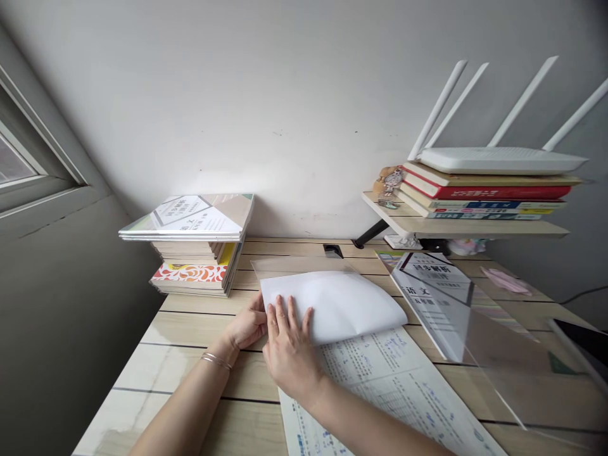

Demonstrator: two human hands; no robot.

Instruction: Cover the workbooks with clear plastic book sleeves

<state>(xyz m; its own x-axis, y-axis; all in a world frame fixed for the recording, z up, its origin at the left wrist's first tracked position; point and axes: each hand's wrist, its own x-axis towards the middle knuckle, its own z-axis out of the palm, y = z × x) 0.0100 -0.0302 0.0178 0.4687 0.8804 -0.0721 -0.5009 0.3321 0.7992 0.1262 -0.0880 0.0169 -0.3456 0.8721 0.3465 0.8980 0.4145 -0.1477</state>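
Observation:
A blank white sheet of paper [342, 304] lies curved over, its right part bulging up from the table. My left hand [247, 324] is closed at the sheet's left edge, thumb and fingers pinching it, with the fingertips partly hidden. Flat on the paper's lower left rests my right hand [291, 354], fingers spread. A clear plastic sheet [304, 265] shows behind the white paper's top edge. Underneath, a printed worksheet [394, 392] with blue handwriting reaches toward the front edge of the view and passes below my right forearm.
At the back left stands a stack of books [190, 269]. To the right lie a workbook [437, 297], another clear plastic sheet [513, 380], a pink item [506, 280] and a dark-screened device [582, 345]. A raised shelf [475, 228] holds books and a white router [503, 161].

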